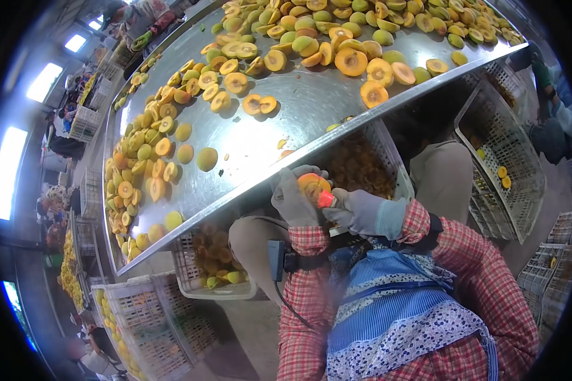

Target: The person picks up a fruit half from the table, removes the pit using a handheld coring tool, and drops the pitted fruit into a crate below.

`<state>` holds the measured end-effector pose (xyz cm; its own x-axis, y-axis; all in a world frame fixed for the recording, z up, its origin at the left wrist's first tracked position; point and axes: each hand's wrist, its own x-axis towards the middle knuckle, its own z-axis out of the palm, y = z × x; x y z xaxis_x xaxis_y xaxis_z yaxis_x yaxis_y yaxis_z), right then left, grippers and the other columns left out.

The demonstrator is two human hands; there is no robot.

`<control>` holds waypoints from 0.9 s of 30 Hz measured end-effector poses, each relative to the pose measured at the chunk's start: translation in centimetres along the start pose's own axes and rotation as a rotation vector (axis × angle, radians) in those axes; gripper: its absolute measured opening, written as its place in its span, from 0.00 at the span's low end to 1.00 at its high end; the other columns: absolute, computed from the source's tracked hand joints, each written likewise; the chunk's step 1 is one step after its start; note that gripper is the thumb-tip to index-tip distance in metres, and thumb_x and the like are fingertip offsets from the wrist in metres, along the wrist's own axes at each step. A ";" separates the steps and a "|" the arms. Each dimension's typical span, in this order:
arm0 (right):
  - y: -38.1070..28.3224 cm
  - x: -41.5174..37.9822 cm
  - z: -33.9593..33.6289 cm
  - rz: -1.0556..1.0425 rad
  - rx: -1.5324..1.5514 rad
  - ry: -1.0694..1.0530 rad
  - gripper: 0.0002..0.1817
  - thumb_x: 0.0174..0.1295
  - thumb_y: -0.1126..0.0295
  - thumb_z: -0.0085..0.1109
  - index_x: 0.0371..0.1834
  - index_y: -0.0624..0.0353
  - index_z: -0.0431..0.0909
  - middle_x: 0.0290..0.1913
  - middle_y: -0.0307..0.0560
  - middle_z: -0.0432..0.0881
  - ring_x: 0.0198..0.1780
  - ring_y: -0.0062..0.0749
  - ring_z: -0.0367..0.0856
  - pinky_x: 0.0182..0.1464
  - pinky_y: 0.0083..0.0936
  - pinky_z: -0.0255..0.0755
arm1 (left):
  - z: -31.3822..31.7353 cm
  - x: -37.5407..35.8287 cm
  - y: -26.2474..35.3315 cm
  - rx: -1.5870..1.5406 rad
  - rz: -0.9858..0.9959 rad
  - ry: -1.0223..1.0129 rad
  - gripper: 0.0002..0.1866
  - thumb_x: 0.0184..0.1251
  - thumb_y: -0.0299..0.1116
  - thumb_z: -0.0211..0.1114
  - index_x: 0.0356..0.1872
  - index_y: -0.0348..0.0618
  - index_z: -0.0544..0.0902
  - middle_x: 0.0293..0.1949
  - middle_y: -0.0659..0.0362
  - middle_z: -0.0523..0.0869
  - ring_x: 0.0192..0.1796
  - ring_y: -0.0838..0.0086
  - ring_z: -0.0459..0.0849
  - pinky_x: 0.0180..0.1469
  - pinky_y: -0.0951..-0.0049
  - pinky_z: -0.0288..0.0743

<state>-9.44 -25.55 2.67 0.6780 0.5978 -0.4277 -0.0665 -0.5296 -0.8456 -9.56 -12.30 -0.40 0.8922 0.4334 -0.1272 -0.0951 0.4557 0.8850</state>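
Note:
My left hand [293, 198], in a grey glove, is closed around a cut orange-yellow peach half [313, 185] just below the front edge of the metal table. Against that fruit is the red part of a small tool [326, 199]. My right hand [361, 211], also gloved, grips this tool. Its working end is hidden at the fruit, so its exact kind does not show. On the metal table [235, 155] above my hands lie many peach halves [351, 61], some cut side up and others skin side up.
Under the table edge stand a crate [393, 149] of brownish fruit pieces and a crate [248, 291] with fruit near my knee. Stacked white crates [149, 320] are at lower left, more crates [515, 171] at right. A co-worker [140, 25] stands beyond the table's far left.

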 end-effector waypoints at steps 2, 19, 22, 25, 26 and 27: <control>0.0 0.0 0.1 0.081 0.364 -0.158 0.19 0.62 0.53 0.48 0.46 0.56 0.64 0.18 0.40 0.71 0.13 0.20 0.68 0.16 0.18 0.63 | -0.1 -0.2 0.0 0.129 0.142 -0.007 0.25 0.69 0.44 0.45 0.26 0.29 0.78 0.22 0.51 0.81 0.25 0.68 0.81 0.29 0.73 0.78; 6.8 4.3 3.7 0.053 0.260 -0.067 0.19 0.60 0.53 0.50 0.46 0.55 0.66 0.21 0.43 0.72 0.14 0.26 0.68 0.17 0.24 0.64 | -1.7 0.7 -3.8 0.003 -0.030 0.135 0.24 0.69 0.43 0.45 0.31 0.28 0.77 0.27 0.50 0.81 0.25 0.67 0.81 0.28 0.73 0.78; 5.7 4.2 2.4 0.023 0.175 -0.027 0.19 0.60 0.52 0.50 0.47 0.52 0.66 0.18 0.41 0.70 0.13 0.24 0.65 0.16 0.23 0.62 | -1.6 1.0 -4.4 0.031 -0.053 0.233 0.19 0.68 0.40 0.46 0.37 0.30 0.74 0.30 0.51 0.80 0.28 0.67 0.80 0.29 0.72 0.77; 4.8 4.6 1.5 0.283 0.372 -0.196 0.18 0.60 0.52 0.50 0.47 0.50 0.66 0.16 0.38 0.67 0.12 0.22 0.63 0.15 0.21 0.60 | -2.7 1.6 -6.6 0.072 -0.013 0.295 0.16 0.67 0.36 0.47 0.44 0.32 0.72 0.34 0.51 0.79 0.32 0.66 0.80 0.32 0.72 0.77; 4.8 4.8 1.4 0.349 0.437 -0.237 0.18 0.61 0.52 0.49 0.47 0.49 0.66 0.16 0.37 0.66 0.11 0.21 0.62 0.14 0.20 0.59 | -3.3 2.1 -7.5 0.022 0.034 0.354 0.16 0.66 0.35 0.48 0.45 0.32 0.72 0.36 0.51 0.78 0.33 0.66 0.80 0.33 0.73 0.76; 5.0 4.8 1.5 0.353 0.440 -0.236 0.18 0.61 0.52 0.49 0.47 0.49 0.66 0.16 0.37 0.66 0.11 0.21 0.62 0.14 0.20 0.59 | -3.9 2.1 -8.0 0.024 0.029 0.353 0.16 0.66 0.35 0.48 0.45 0.32 0.72 0.36 0.51 0.78 0.33 0.66 0.80 0.33 0.73 0.76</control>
<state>-7.58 -24.45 -4.08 0.3825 0.5756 -0.7228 -0.5881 -0.4517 -0.6709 -8.64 -12.04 -9.51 0.6811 0.6900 -0.2450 -0.1045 0.4228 0.9002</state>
